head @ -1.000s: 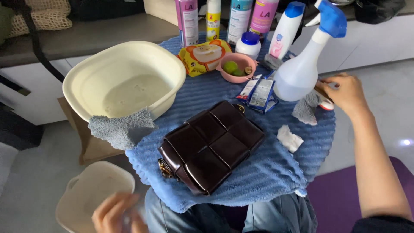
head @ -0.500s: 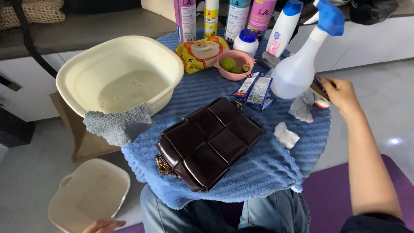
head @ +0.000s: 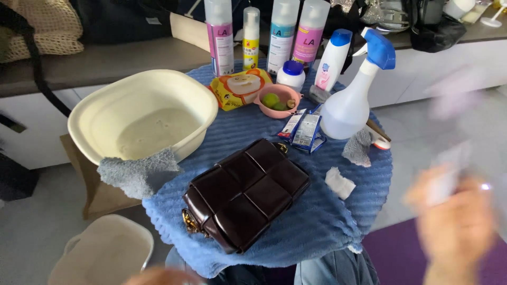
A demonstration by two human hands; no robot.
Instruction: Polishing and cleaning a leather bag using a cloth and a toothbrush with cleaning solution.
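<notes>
cream basin [head: 105, 113] holding cloudy water is sitting left of the brown bag [head: 245, 192]; pink bowl [head: 277, 100] is holding green fruit behind it; blurred right hand [head: 454, 221], grip unclear; left hand [head: 158, 276] barely showing.

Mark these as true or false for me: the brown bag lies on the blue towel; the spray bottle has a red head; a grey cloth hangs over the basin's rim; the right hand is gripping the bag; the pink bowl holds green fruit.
1. The brown bag lies on the blue towel: true.
2. The spray bottle has a red head: false, it is blue.
3. A grey cloth hangs over the basin's rim: true.
4. The right hand grips the bag: false, it is blurred, off to the right, apart from the bag.
5. The pink bowl holds green fruit: true.
</notes>
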